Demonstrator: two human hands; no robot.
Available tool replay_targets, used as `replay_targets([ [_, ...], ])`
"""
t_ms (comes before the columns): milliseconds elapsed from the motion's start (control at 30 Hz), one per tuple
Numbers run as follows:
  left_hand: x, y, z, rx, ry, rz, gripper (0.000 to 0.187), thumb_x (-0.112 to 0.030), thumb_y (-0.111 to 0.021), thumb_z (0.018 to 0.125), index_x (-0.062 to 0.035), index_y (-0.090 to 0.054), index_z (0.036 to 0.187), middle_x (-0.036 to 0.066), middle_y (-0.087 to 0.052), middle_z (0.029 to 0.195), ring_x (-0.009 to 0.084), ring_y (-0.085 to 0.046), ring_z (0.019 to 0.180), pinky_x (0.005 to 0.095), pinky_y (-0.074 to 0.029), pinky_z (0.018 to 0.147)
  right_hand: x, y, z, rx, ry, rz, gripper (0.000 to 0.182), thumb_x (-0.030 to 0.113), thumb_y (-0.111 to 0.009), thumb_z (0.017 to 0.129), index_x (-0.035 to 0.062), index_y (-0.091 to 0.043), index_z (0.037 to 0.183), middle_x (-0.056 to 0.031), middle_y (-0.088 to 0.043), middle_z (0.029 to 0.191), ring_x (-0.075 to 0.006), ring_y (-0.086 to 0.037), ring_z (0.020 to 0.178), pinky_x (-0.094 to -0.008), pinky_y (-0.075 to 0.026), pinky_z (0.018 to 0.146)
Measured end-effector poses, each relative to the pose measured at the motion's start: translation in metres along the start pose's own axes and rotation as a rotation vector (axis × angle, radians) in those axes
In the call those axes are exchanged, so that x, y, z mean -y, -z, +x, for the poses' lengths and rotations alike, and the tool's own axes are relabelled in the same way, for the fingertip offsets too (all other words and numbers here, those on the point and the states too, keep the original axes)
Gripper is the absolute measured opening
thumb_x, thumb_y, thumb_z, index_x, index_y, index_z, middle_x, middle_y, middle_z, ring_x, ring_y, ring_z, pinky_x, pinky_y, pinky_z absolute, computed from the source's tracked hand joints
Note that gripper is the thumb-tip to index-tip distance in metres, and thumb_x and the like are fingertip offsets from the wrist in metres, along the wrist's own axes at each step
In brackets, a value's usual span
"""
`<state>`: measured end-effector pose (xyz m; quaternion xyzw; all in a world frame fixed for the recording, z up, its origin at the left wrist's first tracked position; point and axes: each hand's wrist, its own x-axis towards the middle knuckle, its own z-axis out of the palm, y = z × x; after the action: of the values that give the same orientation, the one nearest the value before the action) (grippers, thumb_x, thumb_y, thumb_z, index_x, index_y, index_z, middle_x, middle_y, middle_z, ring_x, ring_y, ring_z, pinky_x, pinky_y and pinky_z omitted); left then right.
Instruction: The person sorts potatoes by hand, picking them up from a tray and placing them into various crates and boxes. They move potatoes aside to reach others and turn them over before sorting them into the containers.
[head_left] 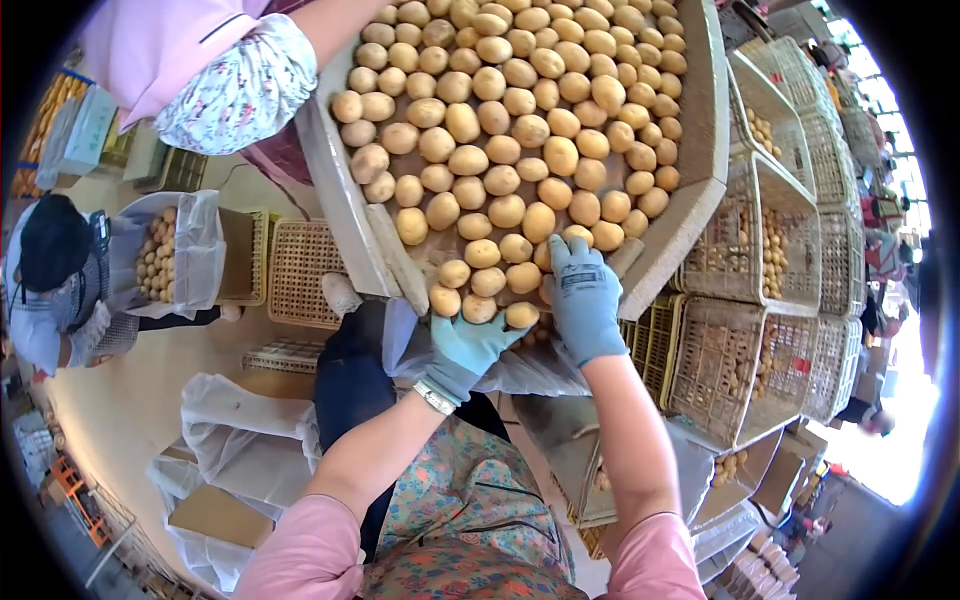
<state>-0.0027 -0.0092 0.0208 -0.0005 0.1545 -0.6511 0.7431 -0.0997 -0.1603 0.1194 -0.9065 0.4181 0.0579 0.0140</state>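
Many round yellow potatoes (503,178) lie in one layer on a sorting tray with raised side walls (672,245). Its narrow open end faces me. At that end, my left hand (468,350), in a light blue glove, is open with fingers spread against the nearest potatoes (478,308). My right hand (587,303), in a matching glove, lies with fingers stretched out at the right of the opening, fingertips touching potatoes. A plastic-lined container (540,372) sits below the opening, with a few potatoes partly visible between my hands.
At the upper left, another person's floral sleeve (245,85) reaches over the tray. A second person (55,270) is near a lined box of potatoes (157,262) at left. Stacked plastic crates (715,370) holding potatoes line the right. Lined cartons (220,515) stand at lower left.
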Motion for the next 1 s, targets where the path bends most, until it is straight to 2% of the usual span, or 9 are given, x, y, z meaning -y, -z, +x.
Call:
replay_targets([
  [167, 0.003, -0.001, 0.001, 0.053, 0.043, -0.437, 0.072, -0.059, -0.035, 0.109, -0.0169, -0.027, 0.166, 0.014, -0.029, 0.171, 0.0439, -0.026, 0.157, 0.0724, -0.026, 0.123, 0.015, -0.019, 0.023, 0.178, 0.012, -0.264, 0.024, 0.019, -0.074, 0.086, 0.0122, -0.066, 0.107, -0.0079, -0.063, 0.109, -0.0249, -0.068, 0.099, -0.0392, -0.06, 0.076],
  [333, 0.0, -0.004, 0.002, -0.039, 0.02, -0.163, 0.074, -0.063, -0.032, 0.108, -0.0172, -0.03, 0.165, 0.014, -0.029, 0.171, 0.0438, -0.025, 0.157, 0.073, -0.025, 0.122, 0.001, 0.008, 0.022, 0.158, 0.086, -0.152, 0.02, 0.022, -0.074, 0.09, 0.0101, -0.07, 0.105, -0.0083, -0.065, 0.107, -0.0258, -0.071, 0.096, -0.0386, -0.06, 0.078],
  [467, 0.0, 0.0, 0.001, -0.019, 0.018, -0.243, 0.079, -0.068, -0.038, 0.104, -0.0154, -0.034, 0.163, 0.017, -0.035, 0.167, 0.044, -0.033, 0.153, 0.0699, -0.03, 0.121, -0.001, 0.036, -0.023, 0.004, -0.021, 0.442, 0.051, 0.029, -0.081, 0.087, 0.002, -0.066, 0.128, -0.0122, -0.069, 0.121, -0.0288, -0.071, 0.105, -0.0381, -0.057, 0.089],
  [567, 0.003, -0.001, -0.002, -0.029, 0.024, -0.224, 0.078, -0.068, -0.037, 0.104, -0.014, -0.037, 0.161, 0.017, -0.04, 0.163, 0.0435, -0.037, 0.15, 0.0683, -0.032, 0.12, 0.02, 0.038, -0.057, 0.199, -0.449, 1.729, 0.055, 0.024, -0.074, 0.099, 0.0007, -0.056, 0.147, -0.0098, -0.065, 0.132, -0.0138, -0.061, 0.113, -0.0312, -0.052, 0.098],
  [667, 0.001, 0.026, -0.005, 0.055, 0.109, -0.429, 0.078, -0.068, -0.038, 0.104, -0.0117, -0.039, 0.159, 0.018, -0.044, 0.158, 0.0429, -0.043, 0.144, 0.067, -0.037, 0.117, 0.032, -0.01, -0.088, 0.199, -0.409, 2.371, 0.063, 0.03, -0.064, 0.104, 0.0025, -0.043, 0.157, -0.0145, -0.061, 0.143, -0.024, -0.061, 0.128, -0.037, -0.05, 0.111],
  [733, -0.005, 0.033, -0.008, 0.166, 0.176, -0.308, 0.078, -0.067, -0.037, 0.104, -0.0106, -0.04, 0.158, 0.018, -0.048, 0.154, 0.0408, -0.049, 0.139, 0.0617, -0.042, 0.114, 0.038, -0.033, -0.094, 0.303, -0.522, 2.681, 0.078, 0.048, -0.061, 0.104, 0.0082, -0.03, 0.164, -0.0182, -0.048, 0.158, -0.0374, -0.059, 0.133, -0.0567, -0.044, 0.118],
  [800, -0.005, 0.009, -0.01, -0.123, 0.264, -1.372, 0.078, -0.068, -0.037, 0.104, -0.0108, -0.043, 0.156, 0.017, -0.051, 0.15, 0.0383, -0.055, 0.132, 0.0566, -0.048, 0.109, 0.04, -0.026, -0.092, 0.372, -0.563, 2.807, 0.082, 0.053, -0.058, 0.104, 0.0094, -0.026, 0.165, -0.0189, -0.044, 0.16, -0.039, -0.058, 0.134, -0.0585, -0.045, 0.117],
  [833, -0.001, 0.006, -0.007, -0.197, 0.152, -0.854, 0.077, -0.069, -0.038, 0.103, -0.0111, -0.045, 0.154, 0.017, -0.054, 0.147, 0.0362, -0.059, 0.127, 0.0525, -0.055, 0.1, 0.039, -0.025, -0.093, 0.36, -0.572, 2.808, 0.082, 0.053, -0.058, 0.104, 0.0094, -0.026, 0.165, -0.0189, -0.044, 0.16, -0.039, -0.058, 0.134, -0.0585, -0.045, 0.117],
  [1000, -0.001, 0.007, -0.001, -0.209, 0.048, -0.217, 0.079, -0.071, -0.041, 0.101, -0.0108, -0.047, 0.151, 0.014, -0.057, 0.14, 0.0324, -0.063, 0.118, 0.0475, -0.06, 0.089, 0.044, -0.007, -0.092, 0.368, -0.455, 2.744, 0.082, 0.054, -0.056, 0.105, 0.0107, -0.024, 0.166, -0.0186, -0.045, 0.159, -0.0392, -0.058, 0.136, -0.0583, -0.048, 0.114],
])
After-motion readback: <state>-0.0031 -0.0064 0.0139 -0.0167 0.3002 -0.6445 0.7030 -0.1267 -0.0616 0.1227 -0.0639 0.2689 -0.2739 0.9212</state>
